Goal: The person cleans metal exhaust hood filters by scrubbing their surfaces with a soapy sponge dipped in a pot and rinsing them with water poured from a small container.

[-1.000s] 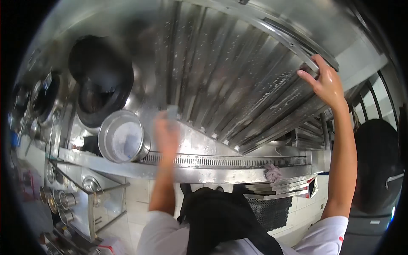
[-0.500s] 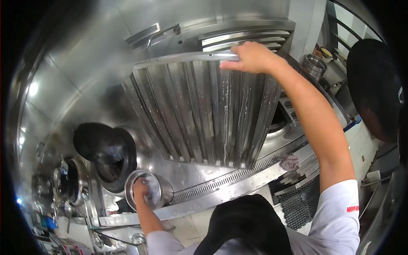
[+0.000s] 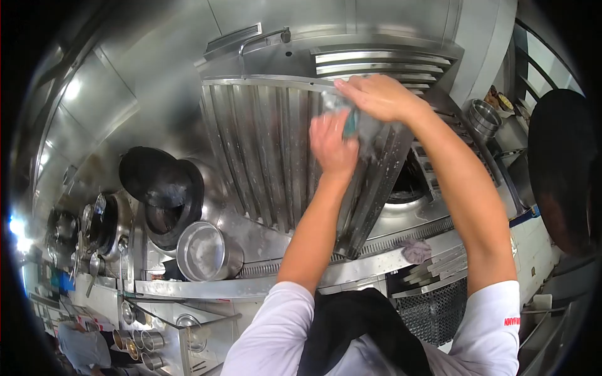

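Observation:
A ribbed stainless-steel hood filter (image 3: pixel 257 156) stands tilted on the steel counter, wet, with suds near its top right. My right hand (image 3: pixel 381 97) is closed on its top edge and holds it up. My left hand (image 3: pixel 332 141), slightly blurred, presses a green scrubbing pad (image 3: pixel 350 123) against the ribs just below my right hand. White foam surrounds the pad, which is partly hidden by my fingers. At the counter's front left is a steel pot (image 3: pixel 204 252) with sudsy water inside.
Black woks (image 3: pixel 153 178) rest on the left. A faucet (image 3: pixel 266 39) is on the back wall. A crumpled cloth (image 3: pixel 416 251) lies on the front ledge, and a burner opening (image 3: pixel 407 178) is right of the filter. Another person (image 3: pixel 84 344) is at lower left.
My left hand has come out of the pot and moved up right to the filter, now with a green pad and foam. My right hand keeps its hold on the top edge.

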`<move>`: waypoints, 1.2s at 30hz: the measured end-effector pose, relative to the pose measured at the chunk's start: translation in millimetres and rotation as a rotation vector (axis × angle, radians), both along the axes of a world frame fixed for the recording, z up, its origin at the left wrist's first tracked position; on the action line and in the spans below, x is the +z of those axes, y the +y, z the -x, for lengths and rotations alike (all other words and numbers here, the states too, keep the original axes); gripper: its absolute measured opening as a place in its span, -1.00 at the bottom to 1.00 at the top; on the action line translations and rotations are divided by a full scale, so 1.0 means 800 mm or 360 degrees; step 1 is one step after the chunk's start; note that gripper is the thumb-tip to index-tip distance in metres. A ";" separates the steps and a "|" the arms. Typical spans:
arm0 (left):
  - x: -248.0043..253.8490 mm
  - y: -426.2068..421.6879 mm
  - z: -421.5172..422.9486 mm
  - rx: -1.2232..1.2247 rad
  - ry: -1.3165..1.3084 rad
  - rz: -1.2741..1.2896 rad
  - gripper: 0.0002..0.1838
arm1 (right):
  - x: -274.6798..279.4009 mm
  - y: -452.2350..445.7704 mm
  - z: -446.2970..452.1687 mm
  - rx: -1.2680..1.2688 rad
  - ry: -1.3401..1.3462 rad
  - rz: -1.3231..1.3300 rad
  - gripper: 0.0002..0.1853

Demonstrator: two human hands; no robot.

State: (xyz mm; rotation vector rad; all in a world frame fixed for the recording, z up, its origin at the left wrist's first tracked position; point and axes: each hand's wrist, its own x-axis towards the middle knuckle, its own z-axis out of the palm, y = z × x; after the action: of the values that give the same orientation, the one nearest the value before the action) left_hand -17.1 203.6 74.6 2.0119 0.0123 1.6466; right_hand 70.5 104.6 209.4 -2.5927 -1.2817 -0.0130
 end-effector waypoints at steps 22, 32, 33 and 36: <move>0.008 -0.010 0.035 0.0137 -0.0312 0.0252 -0.78 | -0.006 -0.001 0.053 0.0304 -0.0628 -0.0121 -0.34; -0.316 -0.036 0.188 0.0254 0.0502 0.1000 -0.73 | 0.004 0.006 0.064 0.0050 -0.0408 -0.0062 -0.29; -0.310 -0.032 0.182 0.0224 0.0545 0.1103 -0.74 | -0.003 0.004 0.045 -0.0056 -0.0397 -0.0062 -0.29; -0.215 -0.029 0.133 0.0048 0.0134 0.0943 -0.66 | 0.002 0.007 0.071 -0.0114 -0.0355 -0.0125 -0.28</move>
State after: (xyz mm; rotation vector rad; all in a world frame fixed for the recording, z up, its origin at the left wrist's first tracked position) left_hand -123.8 180.2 -97.8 1.6209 0.5027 1.3634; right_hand 13.7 110.1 210.7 -2.6260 -1.2297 -0.3675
